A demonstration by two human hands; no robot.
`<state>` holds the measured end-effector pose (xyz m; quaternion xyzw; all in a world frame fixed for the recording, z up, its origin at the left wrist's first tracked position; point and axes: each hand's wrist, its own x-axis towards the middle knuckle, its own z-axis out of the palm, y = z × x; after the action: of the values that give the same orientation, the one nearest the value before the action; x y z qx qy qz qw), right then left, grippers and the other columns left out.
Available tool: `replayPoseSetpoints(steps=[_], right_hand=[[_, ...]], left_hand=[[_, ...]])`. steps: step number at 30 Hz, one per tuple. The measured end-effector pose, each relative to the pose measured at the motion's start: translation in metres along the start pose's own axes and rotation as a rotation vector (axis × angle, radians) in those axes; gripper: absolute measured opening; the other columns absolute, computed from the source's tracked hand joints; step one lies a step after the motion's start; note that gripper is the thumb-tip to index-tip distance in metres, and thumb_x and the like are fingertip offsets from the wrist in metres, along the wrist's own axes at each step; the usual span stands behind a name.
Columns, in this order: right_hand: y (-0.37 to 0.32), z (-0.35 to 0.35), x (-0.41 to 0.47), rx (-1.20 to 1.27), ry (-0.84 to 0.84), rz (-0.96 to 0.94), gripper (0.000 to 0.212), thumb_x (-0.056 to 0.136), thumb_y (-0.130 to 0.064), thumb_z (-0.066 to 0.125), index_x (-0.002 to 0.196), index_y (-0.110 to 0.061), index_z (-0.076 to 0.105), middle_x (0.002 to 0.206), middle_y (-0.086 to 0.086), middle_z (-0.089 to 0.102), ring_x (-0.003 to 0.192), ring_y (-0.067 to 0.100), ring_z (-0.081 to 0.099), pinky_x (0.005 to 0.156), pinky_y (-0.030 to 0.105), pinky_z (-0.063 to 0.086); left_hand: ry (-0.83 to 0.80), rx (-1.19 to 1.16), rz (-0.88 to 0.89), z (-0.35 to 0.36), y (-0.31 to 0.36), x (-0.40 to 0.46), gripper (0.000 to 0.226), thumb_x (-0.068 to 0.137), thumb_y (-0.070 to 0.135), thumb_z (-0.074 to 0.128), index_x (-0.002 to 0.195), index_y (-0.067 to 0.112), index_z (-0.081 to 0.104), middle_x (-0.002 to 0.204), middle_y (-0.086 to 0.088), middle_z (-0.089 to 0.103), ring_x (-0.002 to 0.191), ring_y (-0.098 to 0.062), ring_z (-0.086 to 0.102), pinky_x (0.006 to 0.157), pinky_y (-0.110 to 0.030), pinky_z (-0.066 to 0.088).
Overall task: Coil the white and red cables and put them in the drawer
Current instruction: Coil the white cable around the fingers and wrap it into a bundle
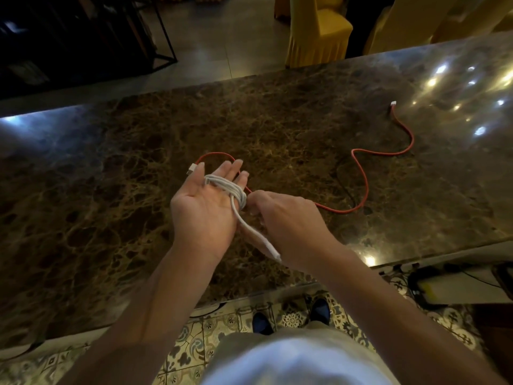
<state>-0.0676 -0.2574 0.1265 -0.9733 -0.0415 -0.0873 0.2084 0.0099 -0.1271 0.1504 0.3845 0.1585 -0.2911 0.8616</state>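
White cable (238, 194): wound in several loops round the straight fingers of the left hand (206, 207), palm up above the bench (277, 120); loose tail with plug hangs toward the wrists. Left grip flat and spread. Right hand (288, 223): fingers curled, pinching the coil at the left hand's edge. Red cable (363, 176): uncoiled, snaking across the bench (one plug far right, the other behind the left fingertips). Yellow chairs (316, 31) beyond.
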Motion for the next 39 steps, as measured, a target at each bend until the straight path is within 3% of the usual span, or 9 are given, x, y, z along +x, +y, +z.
replayPoseSetpoints(steps=[3,7,14,22,27,30,32,36,39], right_hand=[[-0.004,0.003,-0.006,0.118,0.111,-0.039,0.045,0.096,-0.048,0.066,0.127,-0.017,0.057,0.11,-0.005,0.066,0.089,0.015,0.066,0.063,0.027,0.045],[-0.004,0.008,-0.009,0.399,0.155,-0.203,0.028,0.104,-0.032,0.061,0.119,-0.012,0.073,0.112,0.001,0.073,0.098,0.018,0.069,0.081,0.036,0.057],[-0.003,0.019,-0.015,0.35,0.175,-0.259,0.03,0.105,-0.026,0.06,0.091,-0.004,0.074,0.086,0.006,0.07,0.076,0.023,0.065,0.069,0.04,0.053],[-0.005,-0.003,-0.019,0.331,0.244,-0.278,0.035,0.104,-0.027,0.059,0.081,-0.004,0.07,0.075,0.003,0.065,0.065,0.018,0.059,0.06,0.03,0.048],[0.0,-0.02,-0.015,0.901,0.063,-0.074,0.025,0.108,-0.028,0.05,0.089,-0.022,0.066,0.081,-0.018,0.059,0.071,0.001,0.056,0.067,0.019,0.045],[0.007,-0.026,-0.017,1.233,-0.066,-0.068,0.018,0.105,-0.004,0.048,0.111,-0.007,0.065,0.097,-0.014,0.064,0.086,0.009,0.06,0.077,0.024,0.05],[0.012,-0.028,-0.017,1.344,-0.016,-0.072,0.021,0.106,-0.006,0.048,0.117,-0.002,0.065,0.101,-0.005,0.069,0.09,0.017,0.064,0.08,0.024,0.052],[0.022,-0.031,-0.013,1.377,0.196,0.003,0.03,0.104,-0.028,0.051,0.097,-0.009,0.074,0.102,0.0,0.07,0.101,0.018,0.066,0.089,0.029,0.052],[0.024,-0.036,-0.014,1.497,0.113,0.075,0.03,0.102,-0.028,0.051,0.1,-0.008,0.073,0.08,0.002,0.069,0.081,0.025,0.067,0.082,0.037,0.055]], left_hand=[[0.031,-0.117,-0.056,-0.007,0.001,0.005,0.068,0.109,0.042,0.037,0.157,-0.007,0.03,0.163,-0.029,0.035,0.155,-0.044,0.026,0.128,-0.056,0.015],[0.01,-0.078,-0.067,-0.014,0.003,0.009,0.071,0.107,0.048,0.037,0.158,-0.001,0.031,0.164,-0.023,0.036,0.156,-0.039,0.027,0.128,-0.056,0.015],[0.137,0.023,-0.149,-0.022,-0.006,0.022,0.068,0.109,0.04,0.035,0.16,-0.004,0.023,0.167,-0.026,0.028,0.158,-0.039,0.019,0.13,-0.054,0.01],[-0.002,0.022,-0.183,-0.024,-0.014,0.02,0.074,0.109,0.051,0.032,0.16,-0.003,0.026,0.166,-0.024,0.031,0.158,-0.038,0.023,0.13,-0.054,0.012],[-0.063,0.088,-0.207,-0.024,-0.023,0.014,0.081,0.104,0.058,0.039,0.157,-0.003,0.031,0.163,-0.025,0.037,0.154,-0.037,0.033,0.129,-0.051,0.018],[-0.174,0.108,-0.202,-0.027,-0.014,0.009,0.092,0.098,0.067,0.043,0.16,0.001,0.028,0.166,-0.025,0.033,0.155,-0.036,0.03,0.129,-0.05,0.016],[-0.236,0.126,-0.196,-0.027,-0.01,0.005,0.096,0.097,0.069,0.045,0.16,-0.001,0.027,0.165,-0.026,0.033,0.156,-0.037,0.03,0.128,-0.047,0.018],[-0.297,0.073,-0.191,-0.024,-0.009,-0.003,0.098,0.094,0.068,0.05,0.159,-0.002,0.027,0.162,-0.024,0.041,0.152,-0.036,0.039,0.13,-0.046,0.017],[-0.297,0.095,-0.156,-0.019,-0.01,-0.011,0.098,0.09,0.066,0.054,0.155,-0.003,0.034,0.157,-0.023,0.048,0.149,-0.034,0.043,0.128,-0.046,0.022]])
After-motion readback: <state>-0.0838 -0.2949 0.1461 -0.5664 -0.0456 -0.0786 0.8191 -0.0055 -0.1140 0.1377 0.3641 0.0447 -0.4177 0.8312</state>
